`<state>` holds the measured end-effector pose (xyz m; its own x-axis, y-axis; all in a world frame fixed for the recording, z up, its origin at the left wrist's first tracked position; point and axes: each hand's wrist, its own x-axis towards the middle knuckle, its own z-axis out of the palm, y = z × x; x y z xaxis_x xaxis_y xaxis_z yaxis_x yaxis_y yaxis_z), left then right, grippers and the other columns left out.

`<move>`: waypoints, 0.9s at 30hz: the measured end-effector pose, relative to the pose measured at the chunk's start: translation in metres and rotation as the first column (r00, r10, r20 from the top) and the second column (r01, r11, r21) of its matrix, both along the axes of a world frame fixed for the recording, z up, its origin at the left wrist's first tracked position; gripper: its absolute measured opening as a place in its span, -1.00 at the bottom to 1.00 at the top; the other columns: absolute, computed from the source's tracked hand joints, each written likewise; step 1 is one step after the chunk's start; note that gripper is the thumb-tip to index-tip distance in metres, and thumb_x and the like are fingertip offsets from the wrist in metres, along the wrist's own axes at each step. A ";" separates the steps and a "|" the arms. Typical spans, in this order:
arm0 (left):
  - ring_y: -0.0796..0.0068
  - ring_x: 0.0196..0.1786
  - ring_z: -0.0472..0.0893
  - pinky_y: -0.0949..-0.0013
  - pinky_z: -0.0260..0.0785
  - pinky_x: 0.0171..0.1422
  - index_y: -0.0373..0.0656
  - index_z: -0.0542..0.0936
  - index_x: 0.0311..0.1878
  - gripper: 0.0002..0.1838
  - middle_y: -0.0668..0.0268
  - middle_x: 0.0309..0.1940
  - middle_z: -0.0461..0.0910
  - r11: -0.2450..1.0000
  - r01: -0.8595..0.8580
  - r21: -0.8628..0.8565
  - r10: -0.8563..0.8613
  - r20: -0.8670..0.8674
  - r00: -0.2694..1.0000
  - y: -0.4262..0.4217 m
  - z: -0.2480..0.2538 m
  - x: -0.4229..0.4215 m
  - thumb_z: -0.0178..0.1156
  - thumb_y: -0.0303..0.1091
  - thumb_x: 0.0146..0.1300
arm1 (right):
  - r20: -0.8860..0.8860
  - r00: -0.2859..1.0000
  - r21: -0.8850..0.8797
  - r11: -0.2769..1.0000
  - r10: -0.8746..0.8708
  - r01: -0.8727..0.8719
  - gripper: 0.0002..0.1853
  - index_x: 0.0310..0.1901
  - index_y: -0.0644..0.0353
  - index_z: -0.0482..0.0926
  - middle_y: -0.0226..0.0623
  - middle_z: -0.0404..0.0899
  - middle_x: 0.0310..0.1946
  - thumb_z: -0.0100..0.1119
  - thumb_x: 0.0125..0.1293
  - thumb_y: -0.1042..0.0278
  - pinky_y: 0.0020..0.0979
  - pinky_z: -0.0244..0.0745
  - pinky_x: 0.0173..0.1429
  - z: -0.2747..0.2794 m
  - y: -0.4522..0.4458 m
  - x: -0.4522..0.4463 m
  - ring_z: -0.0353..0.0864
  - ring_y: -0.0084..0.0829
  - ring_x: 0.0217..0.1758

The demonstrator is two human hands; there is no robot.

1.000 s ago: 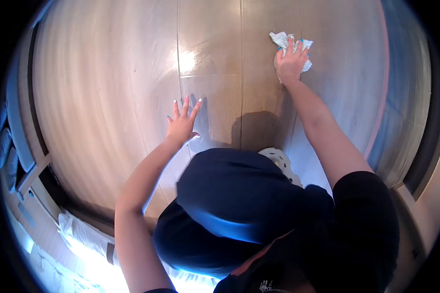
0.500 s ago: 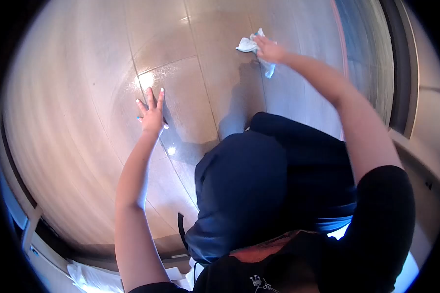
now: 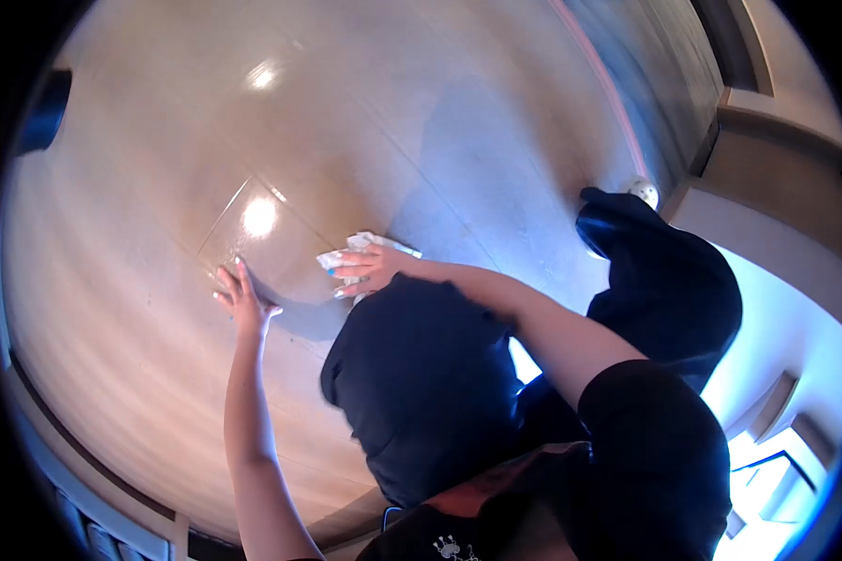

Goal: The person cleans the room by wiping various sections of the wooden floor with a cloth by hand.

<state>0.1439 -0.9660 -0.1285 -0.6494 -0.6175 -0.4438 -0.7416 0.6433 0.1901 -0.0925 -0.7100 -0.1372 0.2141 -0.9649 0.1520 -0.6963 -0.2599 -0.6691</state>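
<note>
Fingers spread, my left hand [image 3: 243,297] rests on the wood-look floor [image 3: 150,206] and holds nothing. To its right, my right hand [image 3: 380,268] presses a crumpled white wipe [image 3: 365,239] against the floor, just beyond my bent knee. Parts of the wipe show past the fingertips and above the hand; the rest is hidden under the palm. A wet-looking shine [image 3: 259,215] lies on the floor in front of both hands.
My dark-trousered knee [image 3: 421,374] fills the middle, and my other leg [image 3: 674,280] extends to the right. A pinkish strip [image 3: 603,75] edges the floor at the upper right. A dark object [image 3: 49,110] stands at the far left.
My right hand has drawn the wipe from the far upper right back towards my knee, nearer my left hand. The view has turned, and my left hand stays spread on the floor.
</note>
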 end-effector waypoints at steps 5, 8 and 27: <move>-0.14 0.50 -0.18 -0.25 -0.20 0.47 0.20 -0.26 0.49 0.47 0.10 0.51 -0.37 1.000 -0.002 0.014 0.000 0.125 0.992 0.000 0.018 -0.012 0.62 -0.32 -0.44 | -0.207 0.977 0.038 0.997 -0.055 0.064 -0.31 0.28 -0.42 0.30 -0.42 0.13 0.41 0.27 0.06 -0.08 0.07 0.06 0.38 0.001 0.010 -0.066 0.01 -0.20 0.49; -0.12 0.49 -0.11 -0.40 -0.06 0.36 0.22 -0.29 0.49 0.44 0.24 0.52 -0.37 0.999 -0.052 -0.009 0.052 0.281 0.958 0.007 0.036 -0.031 0.59 -0.26 -0.37 | -0.271 0.891 0.055 0.918 -0.365 0.393 -0.30 0.31 -0.47 0.26 -0.35 0.17 0.38 0.25 0.08 -0.07 0.10 0.08 0.37 -0.012 0.062 -0.150 0.08 -0.12 0.47; -0.47 0.42 -0.35 -0.25 -0.27 0.45 -0.29 -0.43 0.42 0.62 -0.39 0.37 -0.48 0.999 0.015 0.040 -0.028 0.327 0.945 0.135 0.015 -0.226 0.61 0.11 -0.48 | -0.545 -0.488 -0.250 -0.424 -0.681 0.870 -0.38 0.36 -0.24 0.24 -0.05 0.13 0.37 -0.11 0.26 -0.16 0.19 -0.12 0.38 -0.054 0.345 -0.399 -0.01 0.16 0.41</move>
<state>-0.0825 -0.8310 -0.1132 -0.4776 -0.5845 -0.6560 -0.7529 0.6570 -0.0372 -0.4911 -0.3647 -0.1909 -0.9538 0.1724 0.2462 0.1545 0.9838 -0.0905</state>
